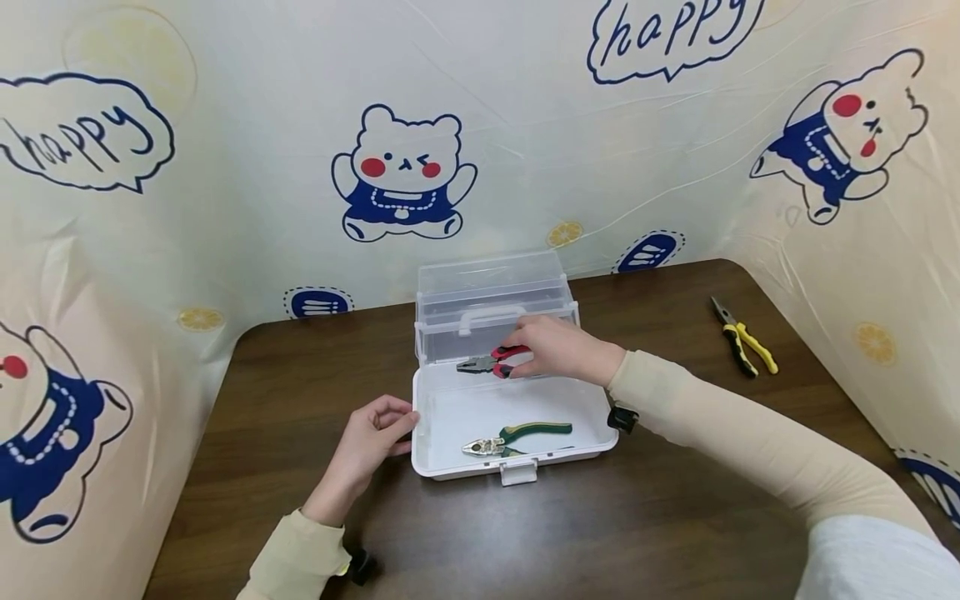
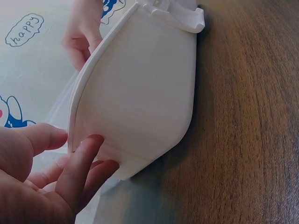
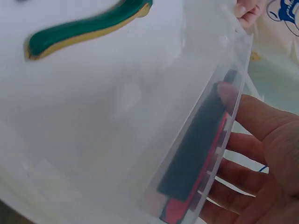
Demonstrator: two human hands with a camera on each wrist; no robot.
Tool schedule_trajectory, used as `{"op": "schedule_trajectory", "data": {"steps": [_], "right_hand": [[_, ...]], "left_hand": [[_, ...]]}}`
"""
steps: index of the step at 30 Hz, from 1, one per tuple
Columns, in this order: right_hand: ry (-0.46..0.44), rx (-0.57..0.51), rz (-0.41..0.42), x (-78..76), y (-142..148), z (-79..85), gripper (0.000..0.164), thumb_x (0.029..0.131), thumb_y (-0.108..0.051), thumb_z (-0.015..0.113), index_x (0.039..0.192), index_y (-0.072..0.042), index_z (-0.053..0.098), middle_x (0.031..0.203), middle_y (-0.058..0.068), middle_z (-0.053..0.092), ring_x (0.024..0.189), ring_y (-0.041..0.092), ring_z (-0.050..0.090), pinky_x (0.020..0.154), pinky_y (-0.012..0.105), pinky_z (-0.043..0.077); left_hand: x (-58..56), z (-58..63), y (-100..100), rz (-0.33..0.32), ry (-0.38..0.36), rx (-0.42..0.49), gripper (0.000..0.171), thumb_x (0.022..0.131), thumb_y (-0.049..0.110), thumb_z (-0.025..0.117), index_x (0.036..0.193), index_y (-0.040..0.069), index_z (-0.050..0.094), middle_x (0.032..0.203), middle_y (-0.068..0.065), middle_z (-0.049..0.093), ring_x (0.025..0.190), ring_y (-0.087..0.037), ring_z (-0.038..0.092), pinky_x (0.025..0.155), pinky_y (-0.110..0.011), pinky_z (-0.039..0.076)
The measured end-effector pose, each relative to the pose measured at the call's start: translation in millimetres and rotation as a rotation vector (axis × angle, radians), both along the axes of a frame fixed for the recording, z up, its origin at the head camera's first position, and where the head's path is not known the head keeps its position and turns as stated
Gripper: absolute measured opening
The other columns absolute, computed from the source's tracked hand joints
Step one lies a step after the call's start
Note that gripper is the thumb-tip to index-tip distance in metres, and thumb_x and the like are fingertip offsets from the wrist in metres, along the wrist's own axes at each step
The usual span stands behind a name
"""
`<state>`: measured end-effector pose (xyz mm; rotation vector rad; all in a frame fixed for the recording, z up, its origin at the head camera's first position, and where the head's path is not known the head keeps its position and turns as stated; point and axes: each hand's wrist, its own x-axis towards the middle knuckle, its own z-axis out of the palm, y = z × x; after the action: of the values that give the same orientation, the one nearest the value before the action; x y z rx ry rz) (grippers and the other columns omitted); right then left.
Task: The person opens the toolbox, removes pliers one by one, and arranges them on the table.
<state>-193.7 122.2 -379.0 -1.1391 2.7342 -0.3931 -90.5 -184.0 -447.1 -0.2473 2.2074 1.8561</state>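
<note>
My right hand grips red-and-black combination pliers by their handles, over the back of a white toolbox. The jaws of these pliers point left. In the right wrist view, a dark and red shape shows blurred through clear plastic beside the thumb. My left hand holds the toolbox's left side, thumb at the rim and fingers against the outer wall. Green-handled combination pliers lie inside, near the front; their handle also shows in the right wrist view.
The toolbox's clear lid stands open at the back, with a handle on it. A latch hangs at the front. Yellow-and-black needle-nose pliers lie on the wooden table at the right. A printed curtain surrounds the table.
</note>
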Motion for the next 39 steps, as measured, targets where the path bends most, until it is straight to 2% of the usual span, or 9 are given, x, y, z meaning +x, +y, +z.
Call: {"op": "schedule_trajectory", "data": {"steps": [8,15,24,34,39], "right_hand": [[-0.013,-0.044,-0.060,2.9,2,0.5,0.040,0.089,-0.024,0.084,0.120,-0.002,0.075,0.108,0.012,0.070,0.086,0.019,0.064,0.077,0.032,0.059],[0.009,-0.088,-0.071,5.6,7,1.2,0.041,0.088,-0.024,0.085,0.120,-0.002,0.075,0.109,0.011,0.071,0.084,0.018,0.064,0.075,0.032,0.059],[0.030,-0.190,-0.087,12.4,18,7.7,0.041,0.089,-0.023,0.083,0.123,-0.003,0.074,0.114,0.012,0.070,0.095,0.027,0.067,0.085,0.037,0.061],[0.065,-0.255,-0.152,21.7,45,17.1,0.042,0.088,-0.022,0.084,0.123,-0.001,0.073,0.119,0.014,0.070,0.097,0.027,0.066,0.084,0.039,0.061],[0.076,-0.274,-0.205,26.5,66,18.9,0.045,0.086,-0.020,0.086,0.124,0.000,0.073,0.115,0.013,0.070,0.090,0.024,0.063,0.077,0.037,0.058]], "left_hand": [[0.0,1.2,1,0.007,-0.002,-0.005,0.020,0.100,0.006,0.069,0.114,-0.006,0.064,0.101,-0.017,0.075,0.087,-0.018,0.070,0.074,-0.032,0.064],[0.0,0.6,1,0.009,-0.002,-0.010,0.020,0.099,0.007,0.070,0.114,-0.006,0.065,0.102,-0.018,0.075,0.088,-0.019,0.070,0.074,-0.032,0.064],[-0.1,-0.4,0,0.004,0.004,-0.008,0.020,0.100,0.006,0.069,0.114,-0.006,0.065,0.103,-0.020,0.075,0.087,-0.018,0.070,0.074,-0.032,0.064],[-0.3,-0.5,1,0.008,0.001,-0.016,0.019,0.100,0.006,0.069,0.114,-0.006,0.065,0.102,-0.019,0.075,0.086,-0.017,0.070,0.073,-0.030,0.064],[0.1,-0.9,1,0.009,0.002,-0.021,0.019,0.100,0.007,0.069,0.113,-0.006,0.065,0.102,-0.019,0.075,0.085,-0.017,0.069,0.073,-0.030,0.064]]}}
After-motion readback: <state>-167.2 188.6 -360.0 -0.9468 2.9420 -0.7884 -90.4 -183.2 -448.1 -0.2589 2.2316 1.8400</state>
